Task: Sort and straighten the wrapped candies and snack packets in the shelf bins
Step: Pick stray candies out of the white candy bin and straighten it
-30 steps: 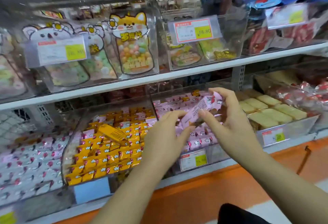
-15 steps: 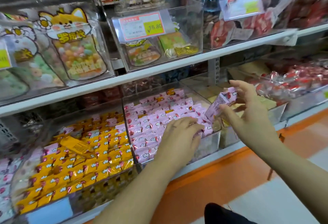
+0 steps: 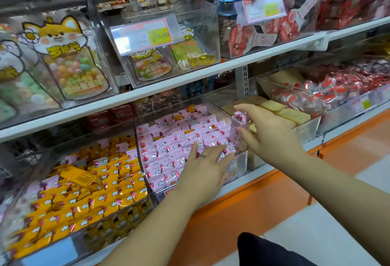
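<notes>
Straightening of the pink candies in the clear bin is judged in hand: rows are pressed by the flat-fingered left hand, one pink packet is pinched by the right hand over the bin's right edge, to be slotted in next.

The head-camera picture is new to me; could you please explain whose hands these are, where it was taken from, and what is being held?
There is no machine here. A person works with bare hands, and the single camera sits on their head, looking forward and down at shop shelves. The left hand lies with straight fingers on the rows of pink wrapped candies in a clear bin. The right hand pinches one pink candy above that bin's right end. The bin to the left holds yellow wrapped candies. The bin to the right holds pale biscuit packets.
</notes>
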